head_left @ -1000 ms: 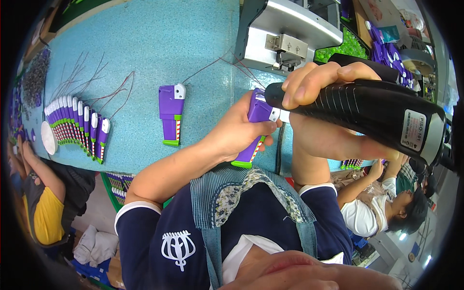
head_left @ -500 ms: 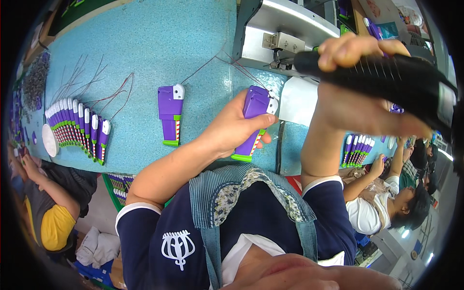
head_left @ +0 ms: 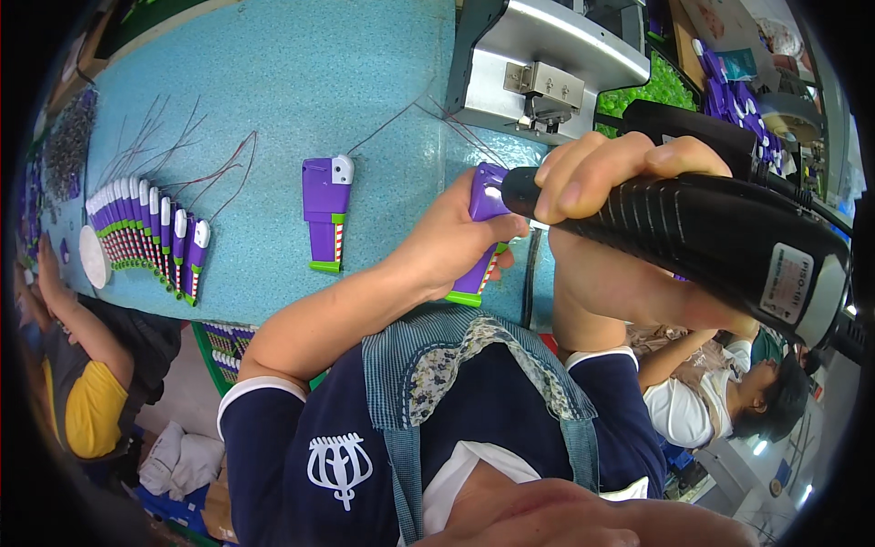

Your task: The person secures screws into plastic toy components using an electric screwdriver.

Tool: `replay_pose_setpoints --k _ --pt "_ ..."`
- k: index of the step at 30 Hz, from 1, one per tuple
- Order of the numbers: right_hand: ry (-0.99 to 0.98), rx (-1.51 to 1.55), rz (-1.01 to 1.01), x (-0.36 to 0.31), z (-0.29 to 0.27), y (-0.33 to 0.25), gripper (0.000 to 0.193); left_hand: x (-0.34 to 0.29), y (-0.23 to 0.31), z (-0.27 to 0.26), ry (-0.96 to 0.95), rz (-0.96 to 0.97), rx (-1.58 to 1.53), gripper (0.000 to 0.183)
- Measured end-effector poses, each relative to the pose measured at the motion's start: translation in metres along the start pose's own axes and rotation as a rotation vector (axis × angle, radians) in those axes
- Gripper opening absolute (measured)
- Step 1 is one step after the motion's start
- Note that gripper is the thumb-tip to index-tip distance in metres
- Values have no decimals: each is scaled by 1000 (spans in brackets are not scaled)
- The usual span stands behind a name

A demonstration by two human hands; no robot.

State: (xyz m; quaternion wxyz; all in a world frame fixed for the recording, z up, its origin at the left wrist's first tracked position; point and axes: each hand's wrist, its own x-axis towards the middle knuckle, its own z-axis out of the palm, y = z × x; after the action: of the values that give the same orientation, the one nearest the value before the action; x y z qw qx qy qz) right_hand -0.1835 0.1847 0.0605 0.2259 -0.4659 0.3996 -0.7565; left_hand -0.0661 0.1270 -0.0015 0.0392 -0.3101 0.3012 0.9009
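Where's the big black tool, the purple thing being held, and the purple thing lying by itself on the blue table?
Black power tool [head_left: 715,231]: head view, middle of its body.
Held purple piece [head_left: 484,205]: head view, its upper purple part.
Lone purple piece [head_left: 325,201]: head view, its wide purple part.

The tabletop [head_left: 273,73] is speckled in light blue, pretty loud already. The held plastic piece [head_left: 484,199] is coloured purple, trimmed in bright green and striped red-and-white along one edge; the same combo, capped in white, is repeated across the fanned row [head_left: 146,214]. The power tool's body [head_left: 720,239] is basically all black. The apron [head_left: 387,383] is checked blue-grey, and the navy shirt [head_left: 264,447] is edged in white.
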Motion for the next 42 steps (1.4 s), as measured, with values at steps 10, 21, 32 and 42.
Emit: replay_pose_setpoints --k 10,21,32,42 --pt "81 74 74 -10 5 3 95 -3 -6 0 58 16 68 34" --pt "152 111 -105 -3 -26 -26 95 -8 7 -64 -704 -52 -652 38" --pt "306 115 -2 -29 -29 -9 97 40 115 -72 397 408 490 51" --pt "305 56 30 -34 -24 -14 98 23 100 -94 760 978 1143 41"
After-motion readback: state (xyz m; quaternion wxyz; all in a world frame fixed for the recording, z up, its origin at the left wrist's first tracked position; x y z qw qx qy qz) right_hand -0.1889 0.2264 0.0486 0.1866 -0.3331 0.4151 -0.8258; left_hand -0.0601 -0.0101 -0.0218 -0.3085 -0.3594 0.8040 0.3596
